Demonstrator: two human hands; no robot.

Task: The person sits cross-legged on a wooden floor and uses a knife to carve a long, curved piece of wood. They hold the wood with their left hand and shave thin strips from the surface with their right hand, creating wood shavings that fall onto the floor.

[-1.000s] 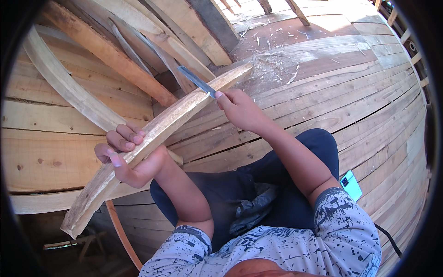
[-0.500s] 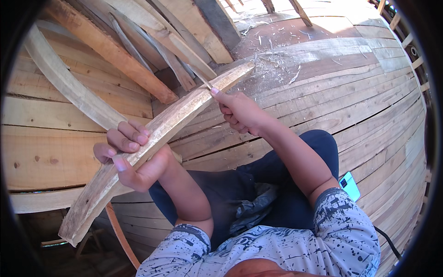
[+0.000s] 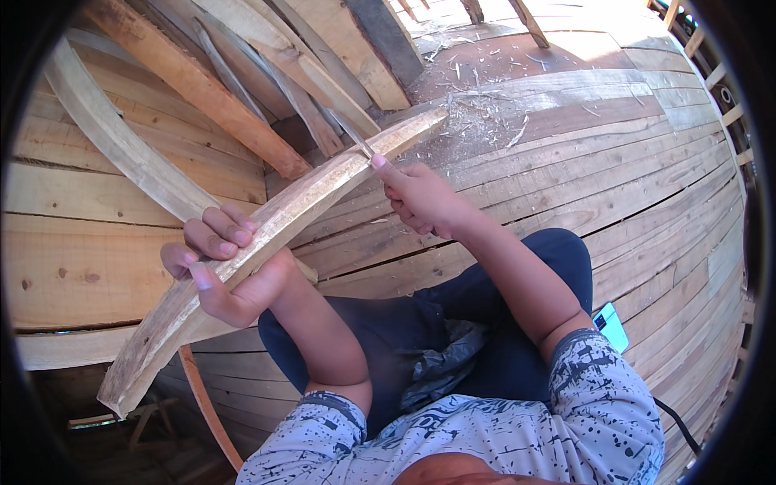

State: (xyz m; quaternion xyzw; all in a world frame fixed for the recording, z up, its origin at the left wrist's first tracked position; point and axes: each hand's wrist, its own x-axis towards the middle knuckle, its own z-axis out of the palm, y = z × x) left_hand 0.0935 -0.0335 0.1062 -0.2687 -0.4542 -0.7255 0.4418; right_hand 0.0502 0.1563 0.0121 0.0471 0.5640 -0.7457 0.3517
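A long, slightly curved wooden beam (image 3: 311,192) with rough, pale faces slants from the lower left up to the right in front of me. My left hand (image 3: 230,259) is wrapped round its lower half, fingers over the far edge and thumb on the near side. My right hand (image 3: 422,196) is closed round a knife, its handle mostly hidden in the fist. The thin metal blade (image 3: 356,137) lies across the beam's upper half and points up and left, with my thumb at its base.
Loose boards and an orange-brown plank (image 3: 194,85) lean at the upper left, beside a curved timber (image 3: 121,149). Wood shavings (image 3: 493,121) litter the plank floor (image 3: 566,174). A light-blue phone (image 3: 612,326) lies by my right knee. A dark opening (image 3: 89,396) shows at the lower left.
The beam's lower left end has risen slightly, and my left hand has shifted a little up and left with it. My right hand and the blade stay almost in place.
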